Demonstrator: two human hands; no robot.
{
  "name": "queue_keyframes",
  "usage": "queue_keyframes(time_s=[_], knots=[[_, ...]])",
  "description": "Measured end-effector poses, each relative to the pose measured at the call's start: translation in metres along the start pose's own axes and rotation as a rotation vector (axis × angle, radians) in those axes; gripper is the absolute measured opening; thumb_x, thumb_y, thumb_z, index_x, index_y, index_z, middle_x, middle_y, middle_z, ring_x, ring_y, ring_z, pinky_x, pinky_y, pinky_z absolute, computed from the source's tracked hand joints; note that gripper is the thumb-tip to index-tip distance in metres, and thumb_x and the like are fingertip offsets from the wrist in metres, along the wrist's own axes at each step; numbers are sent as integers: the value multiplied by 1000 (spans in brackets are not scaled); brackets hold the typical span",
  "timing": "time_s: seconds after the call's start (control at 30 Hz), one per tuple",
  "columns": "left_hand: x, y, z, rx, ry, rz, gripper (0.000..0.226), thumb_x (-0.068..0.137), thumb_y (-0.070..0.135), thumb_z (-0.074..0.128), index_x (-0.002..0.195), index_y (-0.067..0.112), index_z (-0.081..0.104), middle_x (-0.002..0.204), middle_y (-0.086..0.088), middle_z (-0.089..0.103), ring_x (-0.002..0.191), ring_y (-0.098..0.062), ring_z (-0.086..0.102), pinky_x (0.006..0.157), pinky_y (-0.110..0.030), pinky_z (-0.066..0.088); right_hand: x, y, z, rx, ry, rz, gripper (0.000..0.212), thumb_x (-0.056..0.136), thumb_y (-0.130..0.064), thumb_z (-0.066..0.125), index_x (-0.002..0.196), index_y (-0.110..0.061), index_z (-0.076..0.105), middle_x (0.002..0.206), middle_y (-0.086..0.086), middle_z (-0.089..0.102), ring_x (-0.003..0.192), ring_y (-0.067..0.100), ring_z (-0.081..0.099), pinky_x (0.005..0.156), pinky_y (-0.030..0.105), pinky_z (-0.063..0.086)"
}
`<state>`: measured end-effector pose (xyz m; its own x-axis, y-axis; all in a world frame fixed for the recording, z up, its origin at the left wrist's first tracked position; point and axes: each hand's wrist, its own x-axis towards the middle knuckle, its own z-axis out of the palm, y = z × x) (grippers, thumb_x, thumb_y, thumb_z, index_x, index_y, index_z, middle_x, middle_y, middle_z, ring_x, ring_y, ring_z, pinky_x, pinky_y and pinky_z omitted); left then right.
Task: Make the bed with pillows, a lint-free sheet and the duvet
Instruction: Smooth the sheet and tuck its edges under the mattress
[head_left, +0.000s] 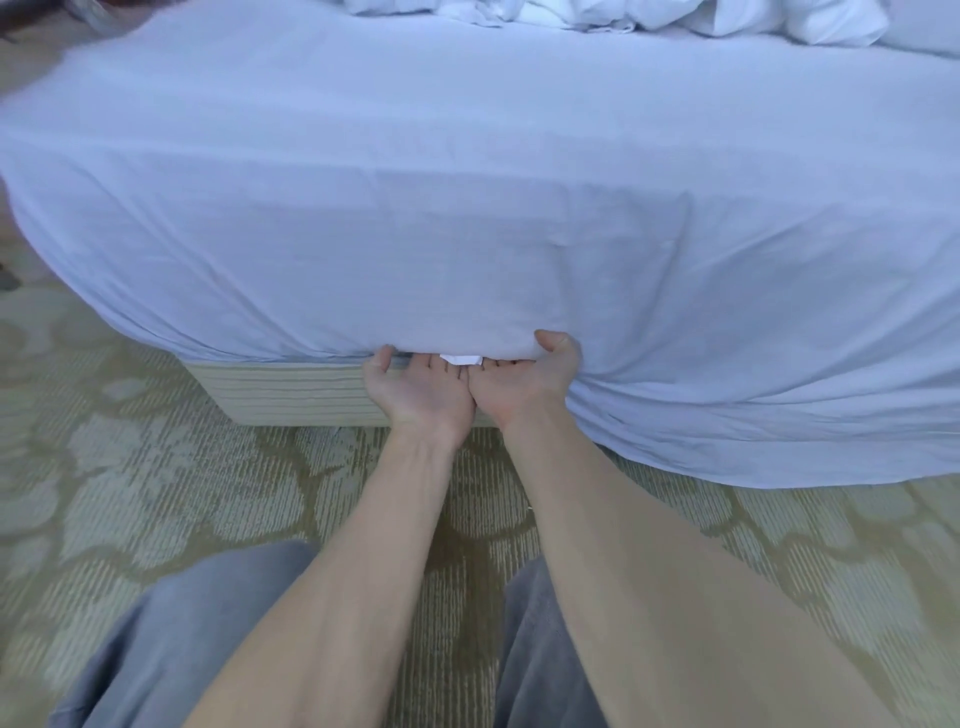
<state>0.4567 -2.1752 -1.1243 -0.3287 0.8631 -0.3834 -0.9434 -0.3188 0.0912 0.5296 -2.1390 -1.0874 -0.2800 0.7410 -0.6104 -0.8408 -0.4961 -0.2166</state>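
**A:** From the head view, where does the bed stand?

**B:** The pale blue-white cotton sheet (467, 182) is spread over the whole mattress and fills the upper half of the frame. It lies fairly smooth on top, with light creases down the near side.

**A:** And the hands?

**B:** Both are at centre frame, palm up and side by side at the mattress's lower edge. The left hand (423, 389) and right hand (524, 382) reach with straight fingers into the gap above the beige striped bed base (291, 392). The fingertips are hidden there and the thumbs stay outside against the sheet. Neither hand grips anything that I can see. I judge they are pushing the hem under. A small white scrap (460, 359) peeks out between them, but I cannot tell what it is.

**A:** How much is tucked?

**B:** Left of the hands the hem is under the mattress and the base shows. To the right the sheet hangs loose onto the green patterned carpet (156, 493), so that stretch is left.

**A:** And the duvet and pillows?

**B:** A heap of crumpled white bedding (597, 15) sits along the top edge. I cannot separate the duvet from the pillows, and none of it is laid out. I'd call the task early.
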Motion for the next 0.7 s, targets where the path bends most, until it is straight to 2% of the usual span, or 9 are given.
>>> queue_keyframes(time_s=[0.07,0.17,0.3,0.37,0.43,0.5,0.6,0.7], knots=[[-6,5,-2,6,7,-23,61,93,42,50,138,1,56,140,-13,61,130,-27,58,116,-40,39,-3,0,1,-27,23,0,41,80,-26,58,116,-9,68,126,9,68,109,29,66,104,43,51],[-14,14,2,14,24,-58,65,93,41,51,141,-3,50,141,-16,59,131,-29,57,118,-41,38,-6,2,0,-36,64,-12,42,84,-28,59,119,-7,66,119,9,69,113,26,66,102,39,52],[-27,17,10,114,84,-93,72,95,43,48,147,-7,41,143,-21,55,135,-32,54,121,-42,35,-1,7,-11,-105,48,-87,20,87,-21,53,100,-9,61,99,5,65,87,22,63,86,30,53],[-26,20,9,118,92,-100,79,96,47,48,150,-9,35,148,-24,49,140,-34,48,122,-44,32,6,5,-8,-82,53,-98,31,84,-22,55,109,-8,64,107,9,68,96,25,66,94,32,54],[-19,22,7,3,81,-112,86,95,53,49,151,-10,31,152,-26,43,144,-37,42,123,-48,28,14,1,-3,-41,26,-77,50,77,-25,58,123,-7,67,123,10,69,113,29,66,103,40,52],[-7,18,5,-116,67,-104,90,93,61,48,149,-8,36,151,-24,45,143,-35,43,123,-47,28,19,1,1,-8,-5,-66,62,73,-27,58,132,-10,65,130,11,67,122,31,63,105,44,50],[12,8,1,-200,64,-41,85,90,66,49,140,-2,51,140,-20,59,132,-33,56,118,-44,36,28,6,5,18,-21,-90,57,77,-26,52,130,-12,66,133,11,66,123,32,62,107,45,48],[25,5,5,-176,68,-29,74,87,62,54,136,6,59,131,-17,67,124,-33,63,114,-44,42,35,5,7,57,-55,-130,53,78,-23,49,127,-15,67,133,9,66,119,32,64,107,46,47]])
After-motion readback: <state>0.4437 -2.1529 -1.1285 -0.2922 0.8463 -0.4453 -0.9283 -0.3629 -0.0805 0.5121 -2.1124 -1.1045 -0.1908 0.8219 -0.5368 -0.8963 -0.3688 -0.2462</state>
